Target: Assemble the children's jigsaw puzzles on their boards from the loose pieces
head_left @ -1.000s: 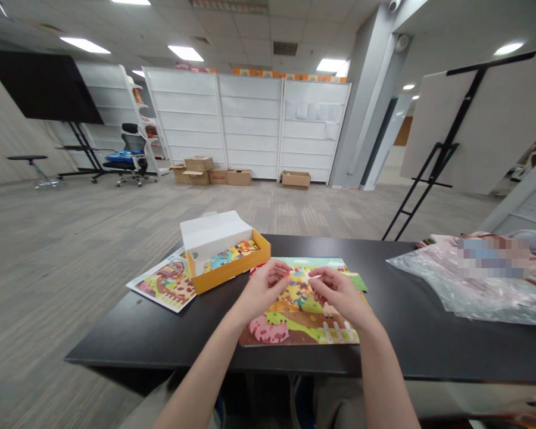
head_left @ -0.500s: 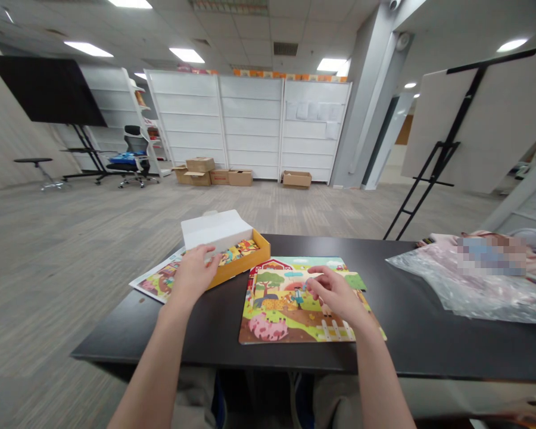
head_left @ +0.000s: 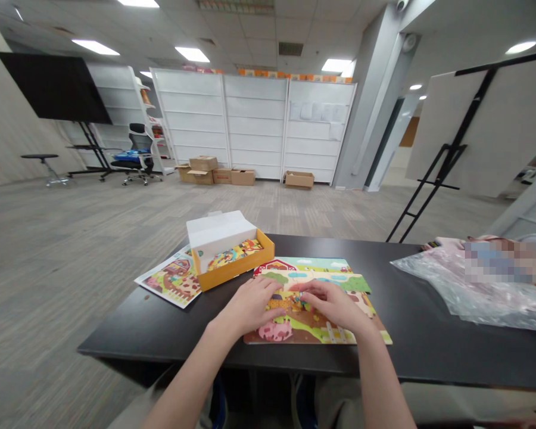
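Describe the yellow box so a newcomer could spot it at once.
Start at the black table. Near its far left corner, between a white-edged picture sheet and a colourful farm-scene board, sits the yellow box. Unlike those flat neighbours, it has depth and an open lid, white inside.

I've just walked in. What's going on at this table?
Someone's left hand and right hand are low over overlapping animal pictures on a black table; whether they grip anything is unclear. An open yellow box holds colourful pieces, with a picture sheet beside it. A plastic bag lies off right.
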Motion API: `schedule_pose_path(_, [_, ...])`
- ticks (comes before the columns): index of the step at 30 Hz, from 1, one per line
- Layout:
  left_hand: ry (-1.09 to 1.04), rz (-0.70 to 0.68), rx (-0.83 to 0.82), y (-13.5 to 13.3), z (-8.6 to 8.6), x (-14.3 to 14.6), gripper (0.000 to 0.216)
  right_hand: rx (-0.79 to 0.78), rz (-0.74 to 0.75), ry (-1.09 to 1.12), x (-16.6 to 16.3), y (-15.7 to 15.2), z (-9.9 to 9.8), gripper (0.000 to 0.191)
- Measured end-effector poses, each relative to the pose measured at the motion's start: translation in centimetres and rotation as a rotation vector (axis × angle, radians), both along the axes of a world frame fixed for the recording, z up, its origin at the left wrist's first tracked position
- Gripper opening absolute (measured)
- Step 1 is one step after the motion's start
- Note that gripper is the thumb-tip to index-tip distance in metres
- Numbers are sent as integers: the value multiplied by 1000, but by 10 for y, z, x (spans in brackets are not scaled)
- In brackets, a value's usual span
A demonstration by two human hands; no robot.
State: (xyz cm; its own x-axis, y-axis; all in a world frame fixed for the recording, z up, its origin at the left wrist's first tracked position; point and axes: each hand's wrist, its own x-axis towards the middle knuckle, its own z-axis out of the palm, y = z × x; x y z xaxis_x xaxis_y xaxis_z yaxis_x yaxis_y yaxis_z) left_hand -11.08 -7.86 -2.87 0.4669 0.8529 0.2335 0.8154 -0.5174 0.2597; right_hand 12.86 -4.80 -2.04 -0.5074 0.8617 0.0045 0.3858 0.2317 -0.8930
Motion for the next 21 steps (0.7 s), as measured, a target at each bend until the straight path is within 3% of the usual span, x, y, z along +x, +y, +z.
schedule_pose_path(5, [10, 49, 1, 4, -3, 2, 41, -3, -15, -23, -1, -1, 1, 31])
schedule_pose_path(12, [-28, 68, -9, 2, -1, 4, 45, -93, -57, 109, -7, 0, 4, 34])
schedule_pose_path(17, [-95, -1, -26, 3, -3, 3, 58, -133, -19, 191, -14, -1, 0, 35])
schedule_pose_path(21, [-147, -41, 34, 3, -1, 4, 55, -123, -48, 223, -15, 0, -3, 32])
